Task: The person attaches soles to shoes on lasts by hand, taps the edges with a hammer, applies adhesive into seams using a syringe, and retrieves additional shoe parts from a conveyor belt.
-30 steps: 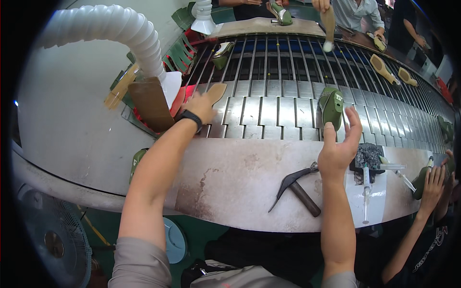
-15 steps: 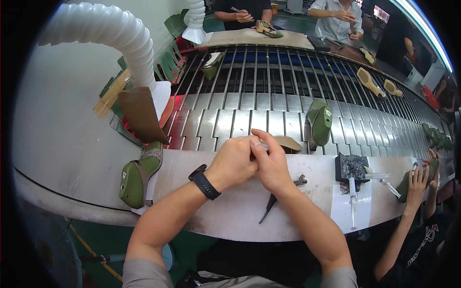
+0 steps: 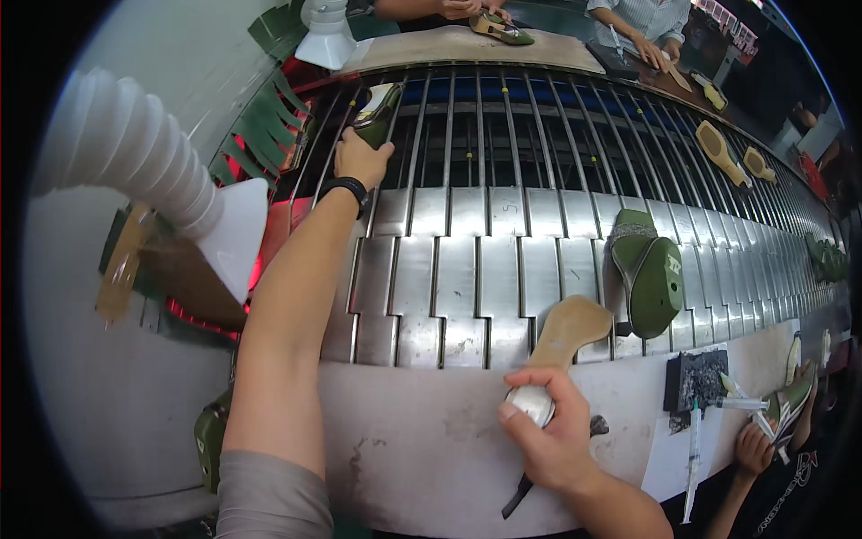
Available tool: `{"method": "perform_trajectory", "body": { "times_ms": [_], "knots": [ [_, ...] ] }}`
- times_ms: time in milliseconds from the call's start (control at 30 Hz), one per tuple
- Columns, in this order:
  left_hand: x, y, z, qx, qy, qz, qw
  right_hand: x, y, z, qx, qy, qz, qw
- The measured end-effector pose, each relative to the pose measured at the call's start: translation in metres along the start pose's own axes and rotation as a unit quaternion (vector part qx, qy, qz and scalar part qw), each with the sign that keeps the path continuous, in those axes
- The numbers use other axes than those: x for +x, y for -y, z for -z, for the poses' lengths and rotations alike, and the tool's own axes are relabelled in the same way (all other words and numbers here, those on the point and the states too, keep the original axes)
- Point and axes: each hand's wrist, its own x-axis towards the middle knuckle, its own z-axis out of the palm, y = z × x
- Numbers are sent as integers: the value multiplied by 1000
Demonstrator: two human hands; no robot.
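Note:
My left hand (image 3: 362,163) reaches far out over the conveyor at the upper left. Its fingers and thumb close around the near end of a green shoe last (image 3: 381,124), which has a pale sole piece (image 3: 377,97) on it. Low on the right, my right hand (image 3: 558,436) grips the heel end of a tan insole (image 3: 575,328), with a whitish, shiny heel part between thumb and fingers. The insole's broad front end points away over the conveyor's edge. Partly under my right hand, a dark-handled tool (image 3: 517,496) lies on the bench, probably a hammer.
Another green last (image 3: 653,283) sits on the metal conveyor plates (image 3: 467,269). Syringes (image 3: 692,458) lie by a black block (image 3: 696,382) on the bench. A white duct hose (image 3: 166,153) hangs left. A co-worker's hands (image 3: 754,449) hold a shoe at right; other people sit across.
My hands were together over the bench. The left has moved far forward and left and taken hold of the green shoe last; the right came nearer, holding the insole. The view has shifted.

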Motion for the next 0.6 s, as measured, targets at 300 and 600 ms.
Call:
{"method": "perform_trajectory", "body": {
  "times_ms": [300,600],
  "knots": [
    [69,24,-52,85,-112,-39,989,5,3,-5,-64,37,47,996],
    [-51,-8,59,77,-69,-159,982,-3,-8,-7,-41,42,78,995]
  ]
}}
